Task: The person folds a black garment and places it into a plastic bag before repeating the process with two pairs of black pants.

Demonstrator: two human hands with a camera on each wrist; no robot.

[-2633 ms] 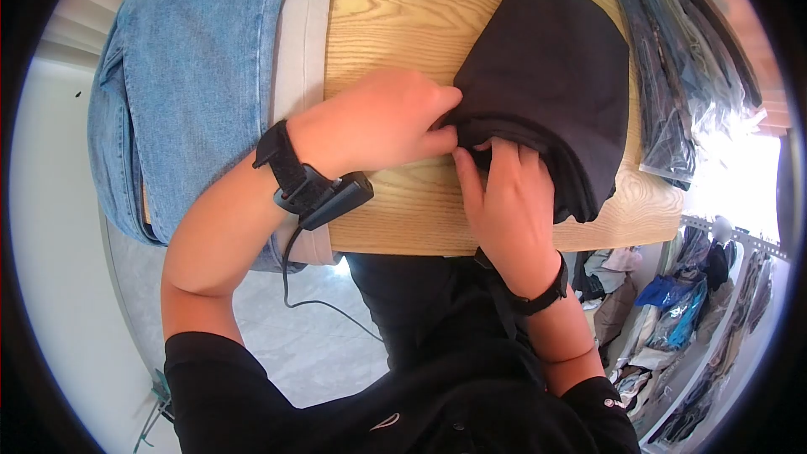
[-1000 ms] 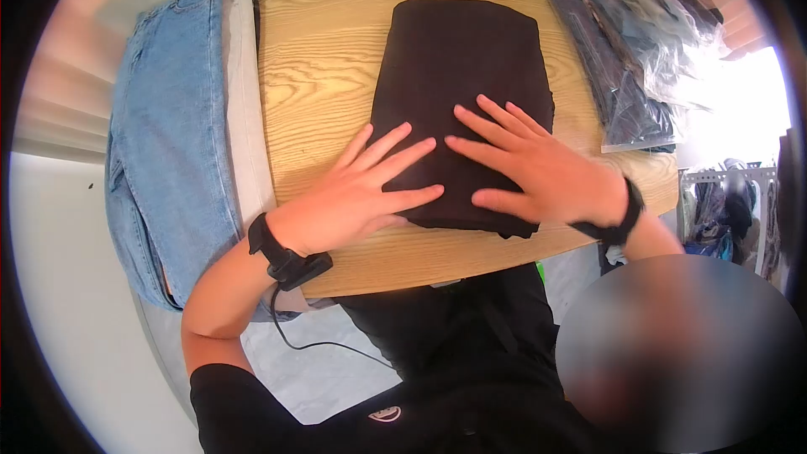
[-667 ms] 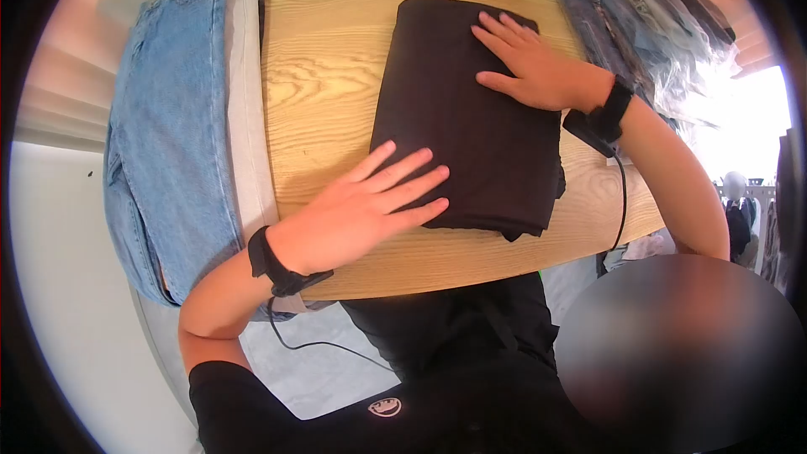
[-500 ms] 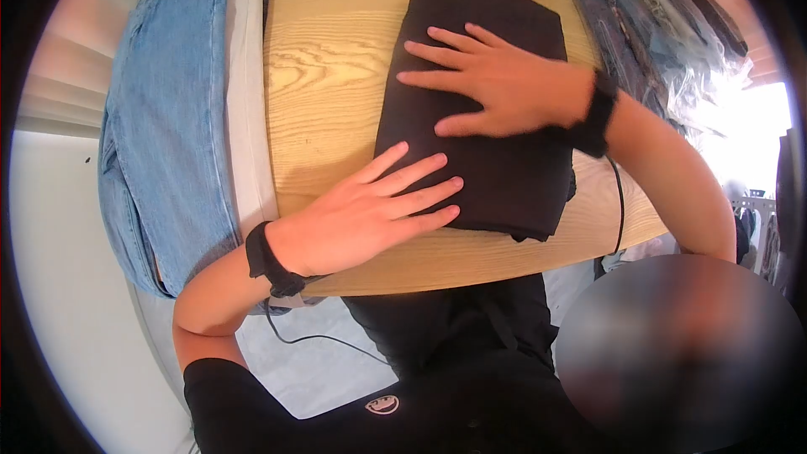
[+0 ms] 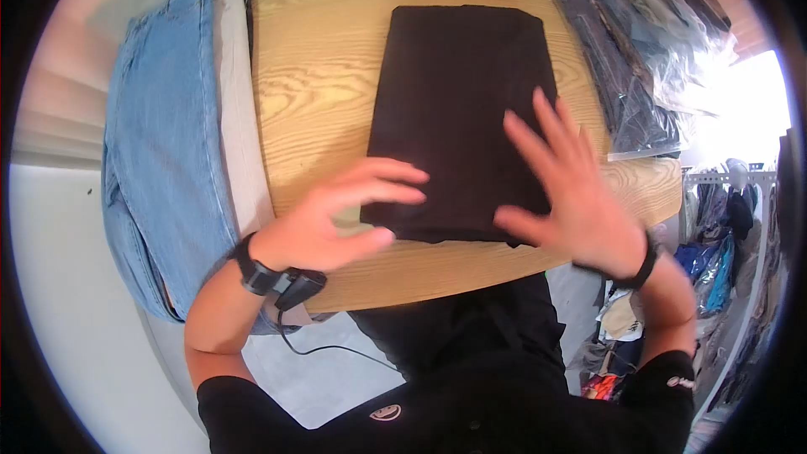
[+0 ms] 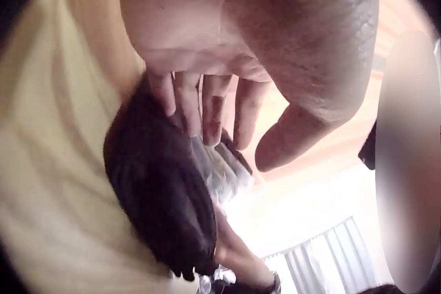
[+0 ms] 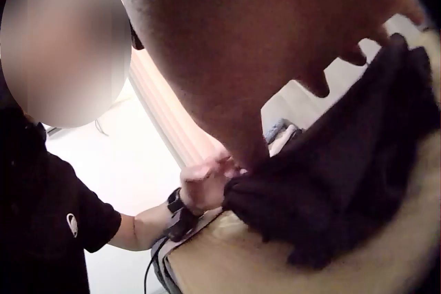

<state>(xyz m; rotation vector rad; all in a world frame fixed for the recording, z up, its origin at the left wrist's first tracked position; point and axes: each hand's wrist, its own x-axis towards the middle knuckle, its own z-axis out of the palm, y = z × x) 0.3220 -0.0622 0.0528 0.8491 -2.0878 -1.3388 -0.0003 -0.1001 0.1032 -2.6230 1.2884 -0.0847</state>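
A black folded garment (image 5: 458, 118) lies flat as a neat rectangle on the wooden table, its narrow near edge facing me. My left hand (image 5: 324, 214) is by its near left corner, thumb apart from the fingers and the fingertips over the cloth's edge. Spread wide, the fingers of my right hand (image 5: 576, 193) overlap the garment's near right side. Neither hand grips the cloth. In the left wrist view the garment (image 6: 162, 190) shows as a low dark stack beyond the loosely bent fingers. Uneven folds hang at the end of the garment (image 7: 331, 170) in the right wrist view.
Folded blue jeans (image 5: 164, 143) and a beige garment (image 5: 235, 101) lie along the table's left side. Clothes in clear plastic bags (image 5: 643, 59) lie at the back right. Bare wood (image 5: 311, 84) shows left of the black garment. Shelves with clothes (image 5: 714, 244) stand at right.
Both hands first worked at the garment's near edge, then lay flat on it. My right hand has since come back from the far part to the near right side. My left thumb has swung outward.
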